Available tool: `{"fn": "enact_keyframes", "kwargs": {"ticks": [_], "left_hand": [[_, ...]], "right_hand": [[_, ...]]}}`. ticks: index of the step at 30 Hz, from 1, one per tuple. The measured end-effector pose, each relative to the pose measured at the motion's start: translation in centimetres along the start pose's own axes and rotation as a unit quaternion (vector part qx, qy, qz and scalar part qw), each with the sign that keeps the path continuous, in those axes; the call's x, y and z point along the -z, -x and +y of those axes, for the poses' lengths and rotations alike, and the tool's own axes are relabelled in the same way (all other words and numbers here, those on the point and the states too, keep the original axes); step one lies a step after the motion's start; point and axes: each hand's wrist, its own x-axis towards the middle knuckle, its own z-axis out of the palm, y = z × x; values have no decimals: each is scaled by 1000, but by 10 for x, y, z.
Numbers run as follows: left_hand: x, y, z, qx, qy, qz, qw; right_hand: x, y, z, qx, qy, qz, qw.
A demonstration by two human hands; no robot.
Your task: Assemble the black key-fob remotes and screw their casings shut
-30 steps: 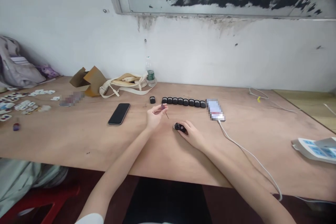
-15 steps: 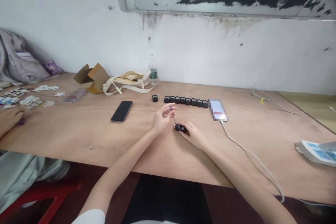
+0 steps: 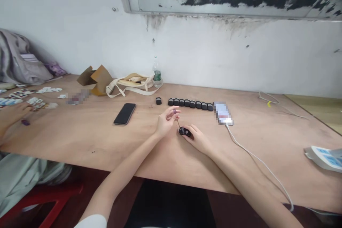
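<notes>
My left hand (image 3: 164, 124) is closed in a pinch on a thin-shafted tool (image 3: 179, 123) that looks like a small screwdriver, with something purple showing between the fingers. The shaft slants down to the left end of a small black device (image 3: 185, 131), where a bit of shiny metal shows. My right hand (image 3: 200, 140) grips this device from the right, close to the tabletop. A round light mark is visible on its top. Beyond my hands stands a row of several small black pieces (image 3: 192, 103) with grey faces, and one similar piece (image 3: 158, 100) sits apart to the left.
A dark phone (image 3: 125, 113) lies left; another phone (image 3: 223, 113) with a white cable (image 3: 256, 156) lies right. Behind are a paper bag (image 3: 103, 80), a cream bag (image 3: 133, 89) and a bottle (image 3: 157, 75). Another person's hand (image 3: 16, 114) works among small pieces at far left.
The view has shifted slightly. My hands keep nearly the same pose on the tool and the device. At far left, the other person's hand has moved away from a purple object.
</notes>
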Motion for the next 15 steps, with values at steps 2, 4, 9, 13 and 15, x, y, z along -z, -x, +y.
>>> {"fn": "enact_keyframes", "kwargs": {"ticks": [2,4,9,13,15], "left_hand": [[0,0,-1,1,4,1,1000],[0,-1,-2,2,6,3,1000],[0,0,-1,-4,-12,3,1000],[-3,5,8,-33,-93,-17,995],[-5,9,12,-50,-135,-28,989]], "right_hand": [[0,0,0,-4,-2,-1,1000],[-1,0,0,-5,-5,-3,1000],[-1,0,2,3,-4,-1,1000],[-3,0,4,9,1,5,1000],[-4,0,5,13,7,11,1000]]}}
